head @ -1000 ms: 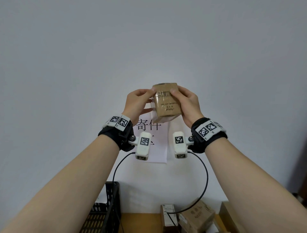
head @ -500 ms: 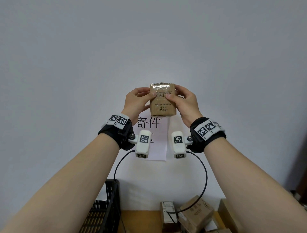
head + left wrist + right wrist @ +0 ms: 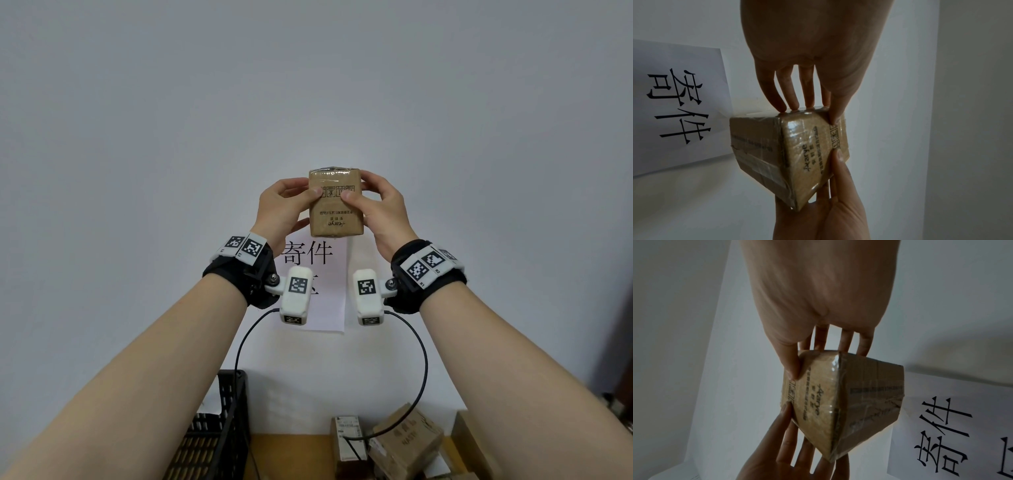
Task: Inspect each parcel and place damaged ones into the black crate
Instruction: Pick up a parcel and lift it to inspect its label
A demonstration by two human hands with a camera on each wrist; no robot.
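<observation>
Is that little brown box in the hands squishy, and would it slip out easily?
Probably stiff: the parcel keeps sharp corners though the left hand and right hand pinch it between thumbs and fingers. Maybe slippery, since shiny clear tape wraps it. Likely light, as fingertips alone hold it up.

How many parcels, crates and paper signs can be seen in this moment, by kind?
Parcels: 4, one held up by both hands, three on the table
Black crates: 1
Paper signs on the wall: 1
Total: 6; the frame's bottom edge may cut off more parcels.
</observation>
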